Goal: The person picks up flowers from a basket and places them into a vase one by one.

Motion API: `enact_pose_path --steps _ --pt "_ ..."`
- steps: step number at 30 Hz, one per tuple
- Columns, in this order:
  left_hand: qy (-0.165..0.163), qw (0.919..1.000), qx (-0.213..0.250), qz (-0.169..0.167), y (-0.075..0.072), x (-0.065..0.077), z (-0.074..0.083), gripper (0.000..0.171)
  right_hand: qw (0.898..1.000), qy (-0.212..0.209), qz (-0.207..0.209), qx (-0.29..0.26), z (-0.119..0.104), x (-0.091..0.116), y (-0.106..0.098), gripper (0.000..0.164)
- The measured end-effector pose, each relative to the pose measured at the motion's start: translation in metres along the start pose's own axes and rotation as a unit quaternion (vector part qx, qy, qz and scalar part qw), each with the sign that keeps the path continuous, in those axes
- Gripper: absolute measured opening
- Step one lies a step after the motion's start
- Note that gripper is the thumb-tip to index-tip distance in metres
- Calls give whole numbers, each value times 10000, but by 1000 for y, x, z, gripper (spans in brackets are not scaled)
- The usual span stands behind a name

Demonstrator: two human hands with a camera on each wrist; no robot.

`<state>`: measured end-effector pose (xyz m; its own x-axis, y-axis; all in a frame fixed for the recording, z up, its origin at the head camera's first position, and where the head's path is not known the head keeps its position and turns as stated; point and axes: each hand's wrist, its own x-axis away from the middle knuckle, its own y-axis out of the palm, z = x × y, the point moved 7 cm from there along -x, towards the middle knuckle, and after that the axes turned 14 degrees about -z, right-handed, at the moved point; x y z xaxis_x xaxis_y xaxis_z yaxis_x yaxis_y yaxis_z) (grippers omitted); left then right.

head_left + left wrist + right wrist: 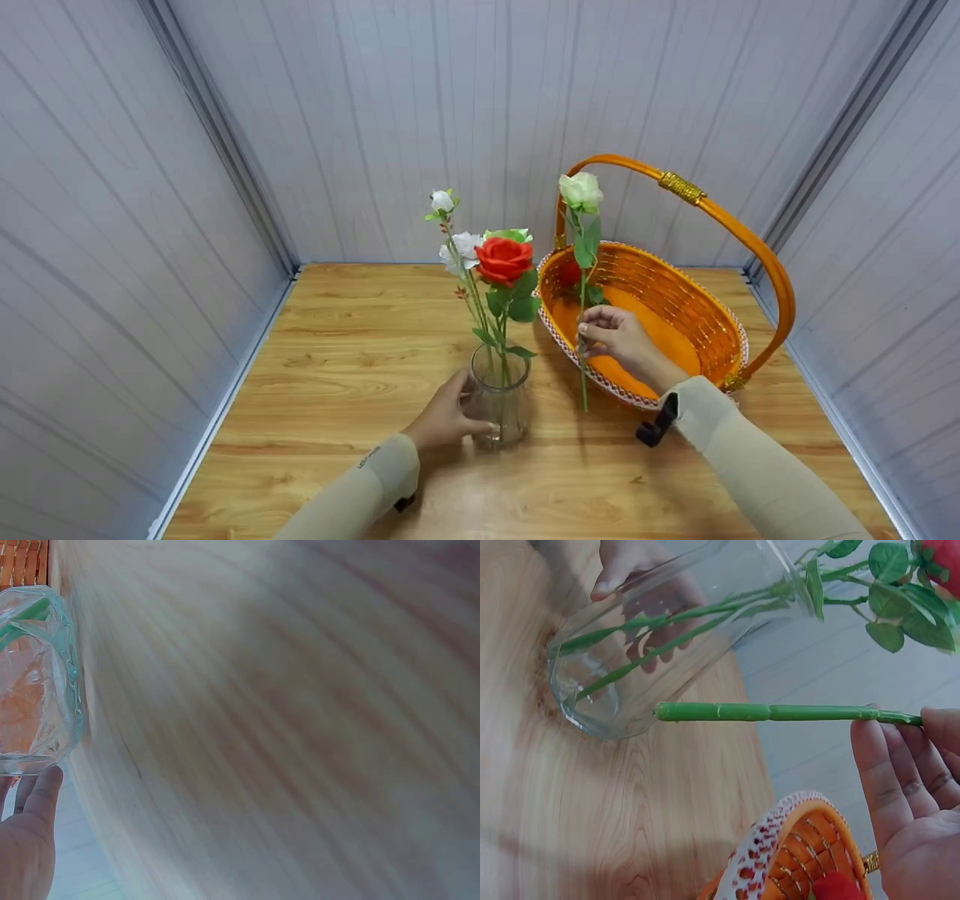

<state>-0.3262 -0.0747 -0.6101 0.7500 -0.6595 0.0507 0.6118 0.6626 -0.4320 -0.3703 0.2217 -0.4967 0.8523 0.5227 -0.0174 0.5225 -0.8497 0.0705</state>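
Note:
My left hand [444, 421] holds the clear glass vase [504, 409] low on its left side, thumb in front and fingers behind. The vase stands upright on the table. A red rose [504, 261], a white flower [459, 251] and a small white bud [442, 201] rise from it on green stems. Beside the vase, my right hand [622, 341] pinches a pale white rose [581, 192] by its stem, bloom up. In the right wrist view the stem's cut end [664, 712] points down, outside the vase and apart from its glass.
To the right sits an orange woven basket [637, 262] with a tall arched handle [784, 292]. Another red flower [570, 271] lies inside at its left end. Pale panel walls [390, 127] enclose the wooden table [337, 360] at the back and both sides.

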Motion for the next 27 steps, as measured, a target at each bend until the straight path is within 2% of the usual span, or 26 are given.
enact_pose_path --steps 4,11,21,27 --pt "-11 10000 0 3 0 0 -1 79 10000 -44 25 81 -7 -4 7 18" --pt "19 10000 58 -7 0 0 -1 78 9997 -125 170 137 -18 -11 17 5" --pt "1 10000 41 26 0 -1 -2 82 9990 -387 235 41 -38 -22 27 6" --pt "26 10000 89 -26 2 -1 -1 92 9980 -557 303 -52 -50 -26 34 9"
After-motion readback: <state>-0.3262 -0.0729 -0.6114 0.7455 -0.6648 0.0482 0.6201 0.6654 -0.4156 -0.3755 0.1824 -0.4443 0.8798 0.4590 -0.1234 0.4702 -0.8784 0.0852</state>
